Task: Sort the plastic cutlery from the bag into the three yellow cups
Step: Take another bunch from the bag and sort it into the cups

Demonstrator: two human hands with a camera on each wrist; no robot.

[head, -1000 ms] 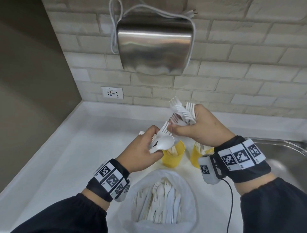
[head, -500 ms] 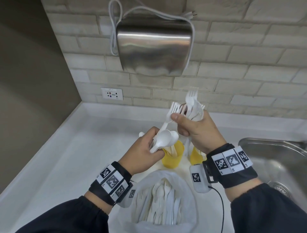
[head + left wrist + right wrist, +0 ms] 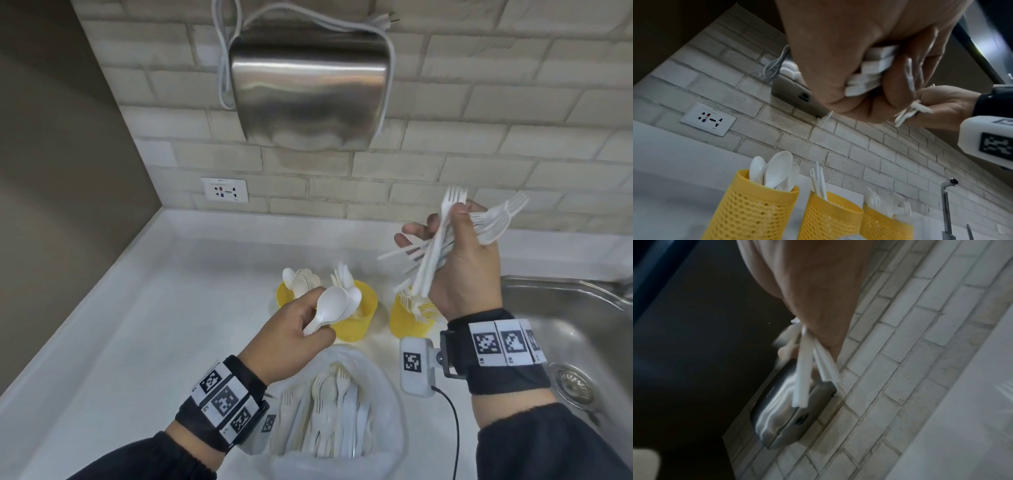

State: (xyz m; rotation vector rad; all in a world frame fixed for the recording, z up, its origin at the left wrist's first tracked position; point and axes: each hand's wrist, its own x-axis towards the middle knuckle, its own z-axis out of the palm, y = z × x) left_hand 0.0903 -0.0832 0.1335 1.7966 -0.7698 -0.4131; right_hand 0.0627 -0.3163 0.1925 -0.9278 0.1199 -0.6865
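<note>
Three yellow mesh cups stand in a row on the white counter: the left cup (image 3: pixel 284 295) (image 3: pixel 754 206) holds spoons, the middle cup (image 3: pixel 356 317) (image 3: pixel 828 216) a few thin pieces, the right cup (image 3: pixel 407 320) (image 3: pixel 884 225) forks. My left hand (image 3: pixel 301 329) grips a small stack of white spoons (image 3: pixel 334 303) by the handles (image 3: pixel 869 73), just in front of the middle cup. Above the right cup, my right hand (image 3: pixel 455 260) holds a fanned bunch of white forks (image 3: pixel 479 222) (image 3: pixel 807 369). A clear bag (image 3: pixel 387 411) of mixed white cutlery lies open near me.
A steel sink (image 3: pixel 582 329) with a drain lies at the right, its tap (image 3: pixel 947 203) behind. A metal hand dryer (image 3: pixel 308 89) hangs on the brick wall above the cups, with a wall socket (image 3: pixel 224 190) to its left. A cable (image 3: pixel 454 428) trails from my right wrist.
My hands have parted. The right hand carried the forks right and up, over the right cup; the left hand dropped with only the spoons in front of the middle cup.
</note>
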